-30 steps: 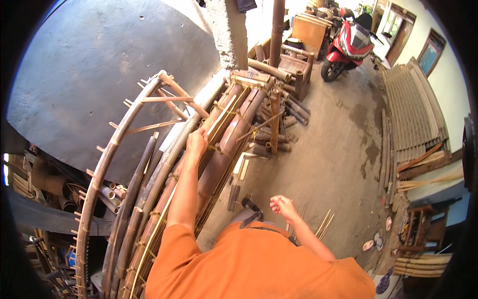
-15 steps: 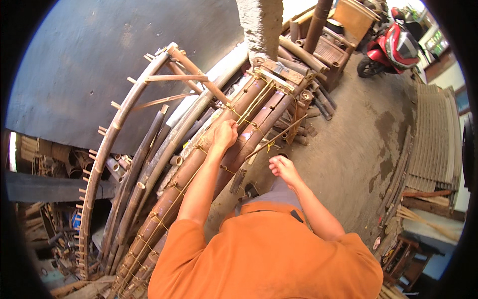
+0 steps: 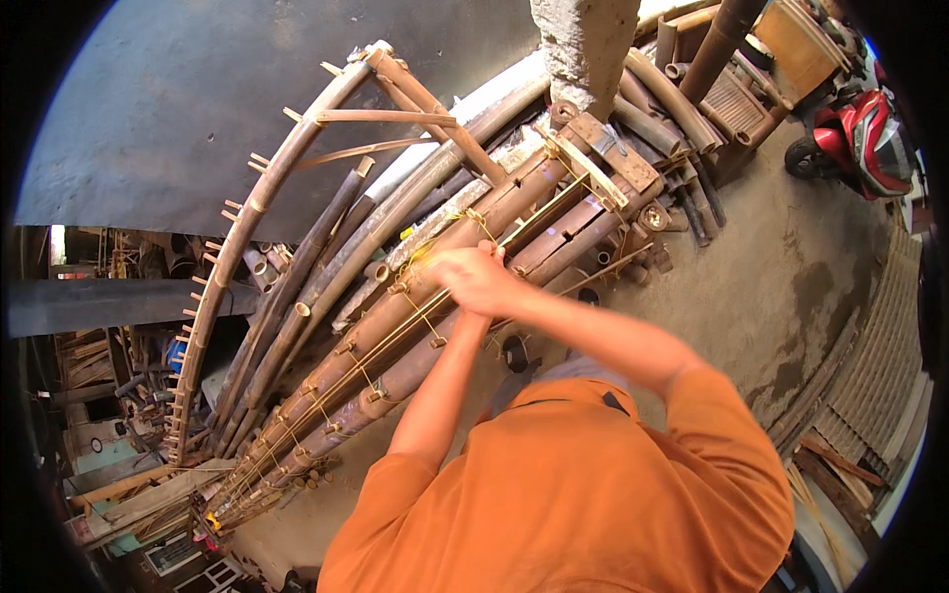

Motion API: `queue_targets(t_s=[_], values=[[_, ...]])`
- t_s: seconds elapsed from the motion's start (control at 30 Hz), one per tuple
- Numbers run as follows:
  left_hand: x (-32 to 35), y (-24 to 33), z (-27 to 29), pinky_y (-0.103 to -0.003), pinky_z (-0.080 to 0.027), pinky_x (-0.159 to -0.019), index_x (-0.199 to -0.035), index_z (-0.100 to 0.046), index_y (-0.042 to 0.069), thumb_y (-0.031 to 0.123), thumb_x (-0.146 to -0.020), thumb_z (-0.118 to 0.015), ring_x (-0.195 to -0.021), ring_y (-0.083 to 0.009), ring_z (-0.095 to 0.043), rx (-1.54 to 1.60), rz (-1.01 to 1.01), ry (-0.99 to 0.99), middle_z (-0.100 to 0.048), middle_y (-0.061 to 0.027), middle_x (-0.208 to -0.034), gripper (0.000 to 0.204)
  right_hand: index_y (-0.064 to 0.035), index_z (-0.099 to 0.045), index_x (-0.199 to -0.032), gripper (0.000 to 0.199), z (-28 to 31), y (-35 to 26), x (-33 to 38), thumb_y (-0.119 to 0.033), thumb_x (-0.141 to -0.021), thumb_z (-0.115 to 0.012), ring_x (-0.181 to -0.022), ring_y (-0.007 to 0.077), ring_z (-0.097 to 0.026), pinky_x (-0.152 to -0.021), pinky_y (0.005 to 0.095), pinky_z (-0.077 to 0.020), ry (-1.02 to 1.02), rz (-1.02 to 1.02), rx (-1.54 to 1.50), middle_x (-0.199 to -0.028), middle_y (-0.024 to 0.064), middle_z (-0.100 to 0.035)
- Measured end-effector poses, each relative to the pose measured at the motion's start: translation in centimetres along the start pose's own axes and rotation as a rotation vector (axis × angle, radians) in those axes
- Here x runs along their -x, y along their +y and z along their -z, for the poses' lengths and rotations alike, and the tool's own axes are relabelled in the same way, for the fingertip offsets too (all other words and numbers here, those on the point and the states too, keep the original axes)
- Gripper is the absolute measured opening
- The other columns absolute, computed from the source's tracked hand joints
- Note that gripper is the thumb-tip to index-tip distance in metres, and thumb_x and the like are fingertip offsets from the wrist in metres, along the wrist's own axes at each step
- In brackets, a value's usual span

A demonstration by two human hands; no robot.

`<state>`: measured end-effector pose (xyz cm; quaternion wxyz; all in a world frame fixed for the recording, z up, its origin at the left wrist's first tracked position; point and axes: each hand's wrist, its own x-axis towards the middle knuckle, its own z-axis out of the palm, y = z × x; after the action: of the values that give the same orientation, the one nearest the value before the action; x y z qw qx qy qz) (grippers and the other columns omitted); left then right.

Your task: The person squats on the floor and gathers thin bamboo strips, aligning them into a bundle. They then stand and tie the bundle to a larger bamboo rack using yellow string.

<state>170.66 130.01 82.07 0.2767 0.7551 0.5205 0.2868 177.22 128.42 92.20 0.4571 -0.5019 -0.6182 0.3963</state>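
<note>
And the right hand (image 3: 476, 281) is in! Half a second ago it was out on its own over the floor, fingers curled and clear of the bamboo; now that forearm cuts right across, and the hand sits over the left wrist, meeting the left hand (image 3: 491, 249) at the bamboo frame (image 3: 565, 237). The left hand was alone there in both earlier views. Now it is largely covered, so whether it is closed on something cannot be told. The right hand's fingers point left over the far pole (image 3: 516, 195), blurred, and their grip cannot be made out either.

The frame itself runs slantwise from lower left up to the wooden block (image 3: 615, 150) at its upper end, with thin strips (image 3: 550, 211) along the gap between its two thick poles and yellow cord (image 3: 419, 308) lashed across them. The hands are toward that upper end, just short of the pale crosspiece (image 3: 590, 176).

The whole view has swung too: the red scooter (image 3: 870, 143) has slid farther toward the right rim, the concrete post (image 3: 588, 54) has shifted right with it, and the curved, pegged bamboo pole (image 3: 243, 219) stands to the left against the dark wall (image 3: 198, 109).
</note>
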Motion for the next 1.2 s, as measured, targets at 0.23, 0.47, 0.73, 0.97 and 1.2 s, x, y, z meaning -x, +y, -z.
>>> queue_targets(t_s=[0.23,0.47,0.73,0.97,1.2], values=[[-1.1,2.6,3.7,-0.054,-0.048,-0.076,-0.102,-0.067,0.009,0.029,-0.097,-0.052,-0.086,-0.0455,-0.063,-0.145,0.074,-0.206,-0.066,-0.0235,-0.086,0.025,-0.0043,-0.067,-0.082,0.051,5.0,8.4,-9.5,-0.051,-0.094,-0.051,-0.072,0.0171,-0.053,-0.066,0.0351,-0.0429,-0.145,-0.167,0.333,-0.076,0.0073,-0.062],[-1.5,3.1,3.9,-0.052,-0.048,-0.072,-0.101,-0.067,0.01,0.031,-0.097,-0.051,-0.083,-0.0445,-0.063,-0.1,0.076,-0.214,-0.067,-0.0232,-0.085,0.027,-0.0035,-0.059,-0.066,0.044,9.1,-0.7,7.7,-0.033,-0.097,-0.05,-0.064,0.0394,-0.057,-0.065,0.0491,-0.0463,-0.832,-0.092,0.224,-0.067,0.02,-0.06],[-13.2,5.5,5.0,-0.025,-0.045,-0.058,-0.097,-0.067,0.001,0.019,-0.1,-0.05,-0.064,-0.0099,-0.057,0.544,0.146,-0.024,-0.06,-0.0027,-0.066,0.025,0.0019,-0.055,-0.063,0.048,5.5,5.4,12.6,-0.033,-0.096,-0.051,-0.058,0.0423,-0.051,-0.059,0.0487,-0.0426,-0.393,-0.056,0.156,-0.064,0.0234,-0.054],[-19.4,-1.9,1.2,-0.05,-0.051,-0.088,-0.103,-0.07,0.001,0.03,-0.091,-0.057,-0.099,-0.0398,-0.066,-0.574,0.032,-0.497,-0.067,-0.0271,-0.102,0.034,-0.0037,-0.063,-0.103,0.029,12.8,10.3,14.4,-0.009,-0.075,-0.057,-0.095,0.0345,-0.06,-0.089,0.0416,-0.0459,0.301,-0.125,0.3,-0.106,0.0155,-0.064],[-8.8,12.9,-9.1,-0.061,-0.038,-0.08,-0.104,-0.053,0.004,0.026,-0.091,-0.058,-0.1,-0.0438,-0.062,-0.257,0.044,-0.349,-0.068,-0.0228,-0.095,0.026,-0.014,-0.048,-0.083,0.02,18.6,5.1,7.4,-0.026,-0.098,-0.045,-0.086,0.0145,-0.053,-0.082,0.0322,-0.0431,1.275,-0.111,-1.086,-0.087,0.0031,-0.056]])
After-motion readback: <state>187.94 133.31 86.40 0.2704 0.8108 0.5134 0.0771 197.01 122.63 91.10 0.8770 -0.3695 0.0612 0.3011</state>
